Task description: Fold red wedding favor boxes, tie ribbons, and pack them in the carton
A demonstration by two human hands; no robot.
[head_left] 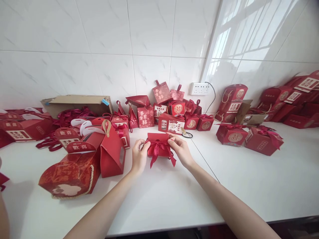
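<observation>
A small red gift box (158, 137) stands on the white table in front of me, a dark red ribbon bow (159, 149) tied across its front with the tails hanging down. My left hand (140, 154) grips the box's left side, thumb beside the bow's left loop. At the upper right edge, my right hand (181, 150) pinches the box close to the right loop. Fingers behind the box are partly hidden, so I cannot tell whether they also hold the ribbon.
Left stand a glossy red box with a rope handle (71, 174), a tall red box (112, 154) and a carton (77, 99) of ribbons. Several small red boxes (146, 116) line the wall below a power strip (199, 89). Ribboned boxes (231, 134) and stacked boxes (276, 96) are at right.
</observation>
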